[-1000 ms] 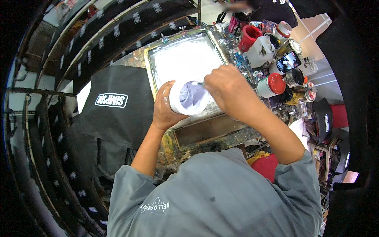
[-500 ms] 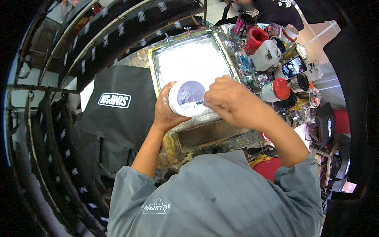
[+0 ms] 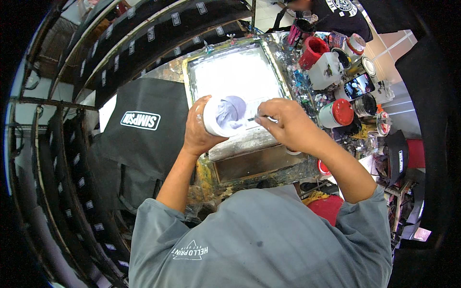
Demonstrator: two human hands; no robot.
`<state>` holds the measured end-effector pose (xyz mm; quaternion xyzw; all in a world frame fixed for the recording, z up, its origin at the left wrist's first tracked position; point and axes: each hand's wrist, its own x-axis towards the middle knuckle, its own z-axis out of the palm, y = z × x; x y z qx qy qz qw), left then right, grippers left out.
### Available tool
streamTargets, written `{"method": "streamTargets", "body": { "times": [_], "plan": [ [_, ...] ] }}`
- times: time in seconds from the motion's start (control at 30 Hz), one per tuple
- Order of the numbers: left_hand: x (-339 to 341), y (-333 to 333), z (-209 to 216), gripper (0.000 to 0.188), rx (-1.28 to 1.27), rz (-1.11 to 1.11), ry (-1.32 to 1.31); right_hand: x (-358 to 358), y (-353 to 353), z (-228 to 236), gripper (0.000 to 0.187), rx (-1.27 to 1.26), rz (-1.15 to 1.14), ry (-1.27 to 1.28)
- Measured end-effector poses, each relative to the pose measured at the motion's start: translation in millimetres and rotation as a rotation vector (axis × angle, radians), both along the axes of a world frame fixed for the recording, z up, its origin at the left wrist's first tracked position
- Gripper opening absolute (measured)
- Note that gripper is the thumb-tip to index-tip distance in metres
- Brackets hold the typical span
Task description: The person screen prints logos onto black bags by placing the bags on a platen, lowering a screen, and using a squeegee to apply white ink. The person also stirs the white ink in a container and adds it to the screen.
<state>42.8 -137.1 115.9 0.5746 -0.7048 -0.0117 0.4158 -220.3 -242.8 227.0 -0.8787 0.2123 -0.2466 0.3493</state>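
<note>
My left hand [image 3: 197, 130] is wrapped round the side of a white tub [image 3: 209, 119], which tilts so that its mouth shows. Thick pale-purple paste [image 3: 229, 108] lies inside, smeared up to the rim. Just right of the tub, my right hand [image 3: 290, 124] pinches a thin stick-like stirring tool [image 3: 252, 118] between thumb and fingers. The tool's far end reaches the paste at the tub's right edge; its exact kind is unclear. Beneath the tub lies a framed printing screen [image 3: 230, 72] with a bright white middle.
Black fabric [image 3: 156, 98] with a white printed label lies left of the screen. Paint cans [image 3: 336, 114], a white jug [image 3: 325, 69] and a lit phone [image 3: 358, 86] crowd the table's right side. Racks [image 3: 91, 103] of black pieces curve along the left. Another person [image 3: 341, 17] is at the far right.
My right hand has shifted right, away from the tub's mouth, drawing the tool toward the rim. The paste's surface has changed shape, while the left hand keeps the tub nearly in place.
</note>
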Motion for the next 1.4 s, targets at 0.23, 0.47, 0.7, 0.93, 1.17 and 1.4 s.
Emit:
{"method": "streamTargets", "body": {
  "times": [0.23,0.47,0.7,0.93,1.17,1.4],
  "plan": [
    [5.5,-5.6,12.2,0.114,0.051,-0.021,-0.089,9.6,8.6,0.9,0.009,-0.238,-0.051,0.045],
    [16.9,-21.6,11.8,0.110,0.042,-0.009,-0.184,16.0,-6.6,-26.4,0.012,-0.070,-0.237,-0.038],
    [60.1,-83.8,29.7,0.105,0.215,-0.026,-0.411,34.5,-62.8,-46.6,0.019,0.145,-0.358,-0.099],
    [80.2,-191.0,34.9,0.101,0.247,-0.089,-0.790,49.1,-139.1,-91.0,0.023,0.087,-0.611,-0.127],
    [53.9,-277.6,20.8,0.103,0.266,-0.168,-1.121,54.5,-198.3,-167.1,0.024,0.233,-0.792,-0.128],
    [40.3,-308.1,-2.4,0.099,0.357,-0.144,-1.173,46.6,-214.7,-213.5,0.024,0.395,-0.854,-0.154]
  ]
}}
